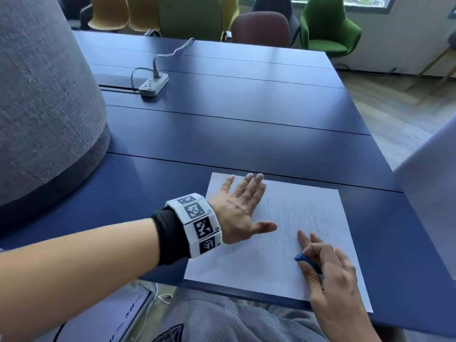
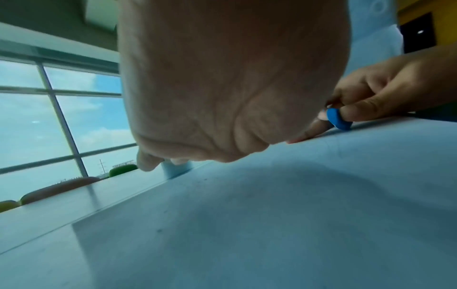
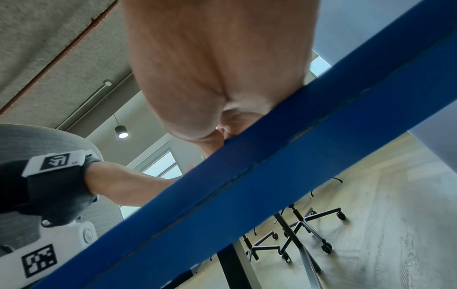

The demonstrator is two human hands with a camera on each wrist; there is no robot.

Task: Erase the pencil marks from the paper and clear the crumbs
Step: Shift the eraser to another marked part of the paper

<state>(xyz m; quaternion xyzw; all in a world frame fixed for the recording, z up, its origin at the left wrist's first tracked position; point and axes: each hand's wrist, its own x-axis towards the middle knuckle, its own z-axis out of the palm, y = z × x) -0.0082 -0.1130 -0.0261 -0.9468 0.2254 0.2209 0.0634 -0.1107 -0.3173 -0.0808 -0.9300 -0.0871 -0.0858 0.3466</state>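
Note:
A white sheet of paper [image 1: 246,262] lies at the near edge of the blue table [image 1: 246,134]. Faint pencil marks [image 1: 298,213] cross its upper right part. My left hand [image 1: 243,206] lies flat on the sheet's upper left with its fingers spread. Lower right on the sheet, my right hand [image 1: 320,262] pinches a small blue eraser [image 1: 304,258] with its thumb, and two straight fingers touch the paper. The left wrist view shows the eraser [image 2: 338,120] with its edge on the paper [image 2: 272,195]. In the right wrist view the table edge [image 3: 247,176] hides the fingers.
A big grey felt-covered column [image 1: 44,107] stands on the table's left side. A white power strip [image 1: 153,85] with its cable lies further back. Chairs [image 1: 261,28] line the far side. A pale upright panel [image 1: 429,206] stands at the right edge.

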